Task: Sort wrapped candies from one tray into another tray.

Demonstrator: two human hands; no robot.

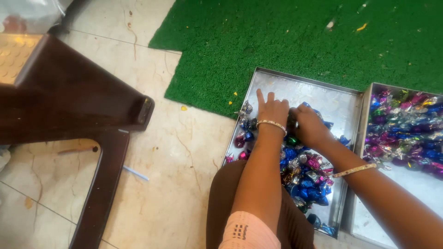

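Note:
A shallow steel tray [323, 99] lies on the floor in front of me, holding several foil-wrapped candies [307, 177] in blue, pink, green and silver. My left hand [271, 109] rests flat in the tray with fingers spread among the candies near its left edge; a beaded bracelet is on the wrist. Just to its right, my right hand [308, 123] is curled over the candy pile, its fingers hidden, so whether it holds a candy is unclear. A gold bangle sits on that forearm.
A second steel tray [417, 182] with more wrapped candies [404, 127] stands to the right. A green mat [300, 41] lies beyond the trays. A dark wooden furniture leg [74, 115] stands at left on the tiled floor [175, 157].

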